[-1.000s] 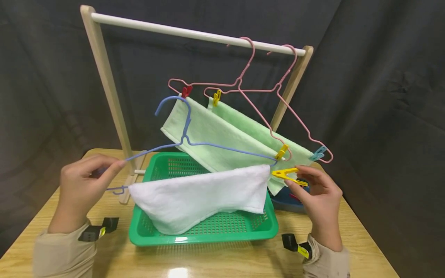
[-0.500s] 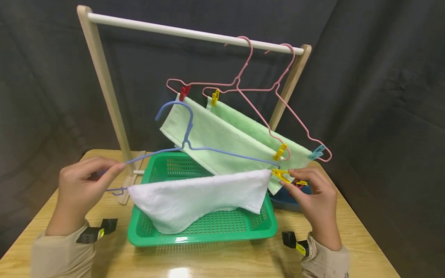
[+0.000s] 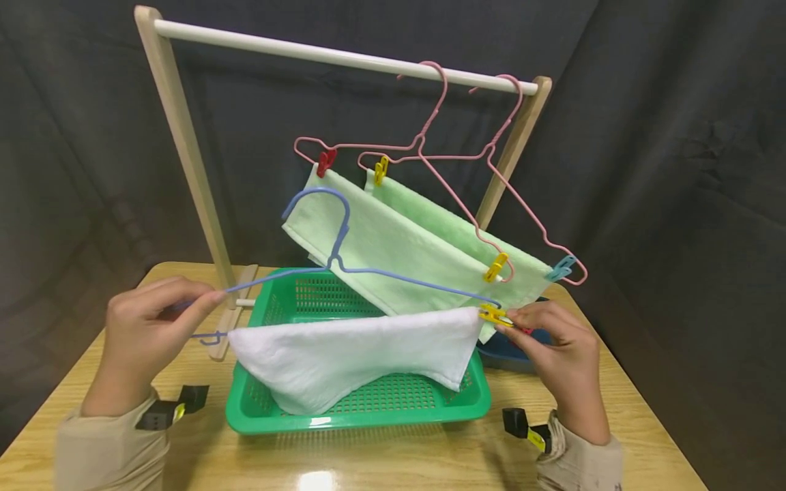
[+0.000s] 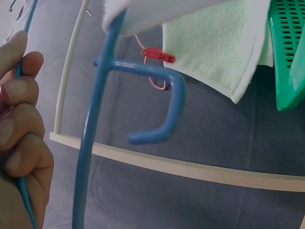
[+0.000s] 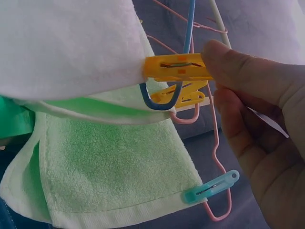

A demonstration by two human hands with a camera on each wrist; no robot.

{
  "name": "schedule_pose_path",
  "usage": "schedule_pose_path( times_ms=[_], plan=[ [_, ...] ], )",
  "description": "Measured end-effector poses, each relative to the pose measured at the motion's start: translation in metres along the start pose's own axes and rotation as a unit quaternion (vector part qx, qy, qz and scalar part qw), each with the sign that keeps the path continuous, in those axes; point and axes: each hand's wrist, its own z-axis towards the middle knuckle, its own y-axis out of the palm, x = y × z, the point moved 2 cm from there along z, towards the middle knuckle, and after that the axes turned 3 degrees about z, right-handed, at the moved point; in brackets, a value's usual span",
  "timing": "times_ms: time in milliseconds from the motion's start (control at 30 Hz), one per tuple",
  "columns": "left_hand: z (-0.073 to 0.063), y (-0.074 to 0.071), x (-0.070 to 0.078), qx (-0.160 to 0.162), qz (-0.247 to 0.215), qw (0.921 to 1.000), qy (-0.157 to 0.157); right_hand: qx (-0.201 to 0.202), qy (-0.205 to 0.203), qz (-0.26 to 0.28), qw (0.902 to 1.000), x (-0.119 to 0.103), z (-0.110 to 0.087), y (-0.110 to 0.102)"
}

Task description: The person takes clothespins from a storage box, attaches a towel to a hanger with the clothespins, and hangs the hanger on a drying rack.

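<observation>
My left hand (image 3: 159, 334) grips the left arm of a blue hanger (image 3: 399, 277), its hook pointing up. A white towel (image 3: 356, 354) drapes over the hanger's lower bar, which shows bare at the left in the left wrist view, with a small hook (image 4: 176, 105). With thumb and fingers my right hand (image 3: 561, 348) pinches a yellow clothespin (image 5: 176, 67). Its tip meets the towel's upper right corner, close to the hanger's bent right end (image 5: 159, 104). How far the clothespin bites over the towel cannot be told.
Two pink hangers (image 3: 442, 181) hang from the rack's white rod (image 3: 295, 53), bearing light green towels (image 3: 368, 239) pegged with red, yellow and blue clothespins. Below the white towel stands a green basket (image 3: 368, 424). A dark blue container (image 3: 506, 358) sits behind my right hand.
My right hand has moved left, bringing the yellow clothespin to the towel's corner; its spread handles are now squeezed or turned from view. The blue hanger's hook has shifted slightly right and down.
</observation>
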Motion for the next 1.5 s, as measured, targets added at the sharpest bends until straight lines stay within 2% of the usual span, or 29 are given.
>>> schedule_pose_path(
  times_ms=[467,600,700,900,1067,1500],
  plan=[
    [-0.0024,-0.0005,-0.0009,-0.017,-0.026,0.9995,0.011,-0.041,0.005,-0.010,0.9991,0.0023,-0.0010,0.0046],
    [-0.0025,-0.0009,0.0001,-0.015,-0.034,0.9992,0.016,-0.046,-0.001,-0.004,0.9990,0.0029,-0.0013,0.0065],
    [-0.0012,0.0000,0.0016,-0.010,-0.056,0.9981,0.023,-0.043,-0.015,-0.004,0.9990,0.0041,-0.0018,0.0078],
    [0.0021,0.0036,0.0043,-0.020,-0.095,0.9945,0.040,-0.055,-0.007,-0.046,0.9975,0.0078,-0.0032,0.0094],
    [0.0009,0.0024,0.0043,-0.029,-0.109,0.9931,0.034,-0.065,0.001,-0.064,0.9958,0.0074,-0.0029,0.0092],
    [0.0005,0.0040,0.0038,-0.035,-0.095,0.9945,0.026,-0.061,-0.004,-0.077,0.9952,0.0062,-0.0019,0.0091]
  ],
)
